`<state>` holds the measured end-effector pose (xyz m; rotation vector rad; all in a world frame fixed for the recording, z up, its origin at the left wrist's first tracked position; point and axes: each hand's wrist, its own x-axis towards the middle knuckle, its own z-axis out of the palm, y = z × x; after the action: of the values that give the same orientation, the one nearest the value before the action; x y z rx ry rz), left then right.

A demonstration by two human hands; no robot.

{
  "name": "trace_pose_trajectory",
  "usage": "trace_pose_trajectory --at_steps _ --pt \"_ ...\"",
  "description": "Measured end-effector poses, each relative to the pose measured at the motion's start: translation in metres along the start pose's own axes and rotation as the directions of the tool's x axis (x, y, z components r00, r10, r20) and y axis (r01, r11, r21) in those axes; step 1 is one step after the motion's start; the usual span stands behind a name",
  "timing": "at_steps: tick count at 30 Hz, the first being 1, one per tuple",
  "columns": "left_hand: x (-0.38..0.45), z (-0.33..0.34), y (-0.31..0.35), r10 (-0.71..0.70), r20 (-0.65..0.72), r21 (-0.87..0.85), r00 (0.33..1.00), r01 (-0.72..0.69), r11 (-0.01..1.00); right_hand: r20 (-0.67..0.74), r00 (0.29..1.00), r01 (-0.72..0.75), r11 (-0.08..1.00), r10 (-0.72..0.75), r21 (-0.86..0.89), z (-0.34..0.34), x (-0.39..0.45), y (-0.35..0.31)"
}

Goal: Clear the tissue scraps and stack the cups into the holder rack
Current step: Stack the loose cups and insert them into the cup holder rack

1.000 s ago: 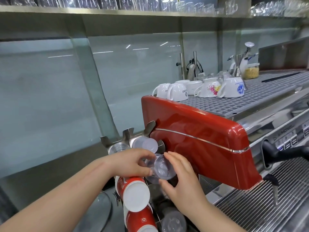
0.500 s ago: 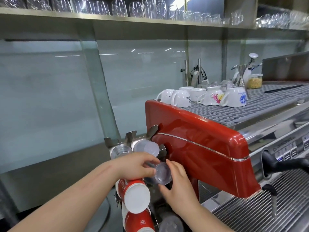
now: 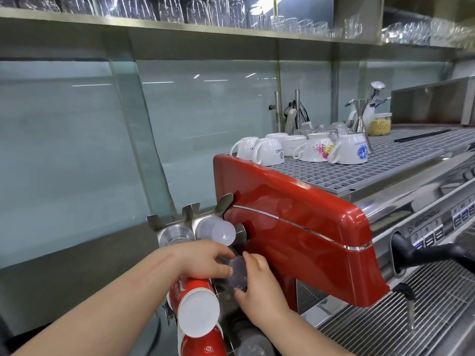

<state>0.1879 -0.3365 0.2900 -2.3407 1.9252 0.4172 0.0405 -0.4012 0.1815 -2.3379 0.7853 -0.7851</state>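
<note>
While both hands grip it, clear cup (image 3: 237, 272) lies horizontal, base toward camera, in holder rack (image 3: 190, 214)

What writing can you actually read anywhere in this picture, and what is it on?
"ONVO", cut off: white cup upside down on the red espresso machine.
Blue emblem cup: too blurred.
Machine's front panel brand: unreadable.
Red paper cups: white marks, illegible.

Grey grid top (image 3: 359, 173), upturned white mugs (image 3: 270, 151), jar (image 3: 380, 124)
</note>
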Motion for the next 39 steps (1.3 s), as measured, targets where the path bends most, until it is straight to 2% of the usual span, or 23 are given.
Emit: trace_pose_trajectory --at_steps 5,10,15,19,25,31,35,39 --pt "0.004 0.003 -0.003 -0.01 0.016 0.018 1.0 0.01 1.0 0.027 1.0 0.014 0.99 -0.01 -0.139 0.003 0.004 -0.004" --pt "0.006 0.002 -0.005 -0.024 0.02 0.0 0.999 0.024 1.0 0.042 0.999 0.011 0.985 -0.004 -0.173 0.002 0.01 -0.009" --pt "0.004 -0.001 -0.005 -0.032 0.061 0.003 0.998 0.032 0.999 0.109 0.993 -0.023 0.982 0.044 -0.186 -0.003 0.012 -0.012" --pt "-0.004 -0.006 0.004 -0.038 0.12 0.046 0.992 0.033 0.998 0.177 0.981 -0.023 0.956 0.078 -0.292 -0.014 0.013 -0.02" --pt "-0.017 -0.012 0.007 -0.048 0.117 0.099 0.992 0.037 0.994 0.225 0.964 -0.046 0.924 0.14 -0.378 -0.034 0.014 -0.039" --pt "-0.035 -0.032 0.008 -0.045 0.008 0.319 0.999 0.04 0.947 0.422 0.876 0.095 0.775 0.233 -0.625 -0.072 0.019 -0.085" --pt "-0.056 -0.046 0.009 -0.112 0.031 0.345 0.993 0.094 0.934 0.483 0.851 0.214 0.706 0.204 -0.675 -0.084 0.024 -0.11" --pt "-0.087 -0.059 0.005 -0.141 0.073 0.308 0.987 0.112 0.945 0.505 0.853 0.28 0.703 0.13 -0.654 -0.094 0.028 -0.138"
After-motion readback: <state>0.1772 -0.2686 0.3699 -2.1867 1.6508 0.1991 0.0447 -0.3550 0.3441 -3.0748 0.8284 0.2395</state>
